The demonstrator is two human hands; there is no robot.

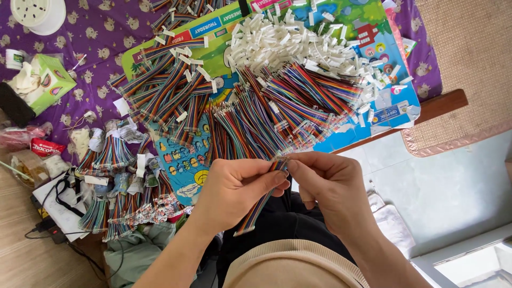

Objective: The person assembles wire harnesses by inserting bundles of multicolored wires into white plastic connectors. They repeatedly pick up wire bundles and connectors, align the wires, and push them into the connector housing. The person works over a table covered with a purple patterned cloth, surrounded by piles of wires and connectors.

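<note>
While the left hand (234, 189) grips a rainbow ribbon cable (260, 205), the right hand (328, 184) pinches its upper end above heaped cables (256, 114).

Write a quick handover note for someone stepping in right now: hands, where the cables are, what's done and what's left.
Left hand grips one rainbow ribbon cable; right hand pinches its top end.
Loose cables lie fanned out on the colourful board just ahead, white connectors heaped behind them.
Done: cables with connectors piled at left; bundled ones further left.
Left: the loose pile, which is large.
</note>
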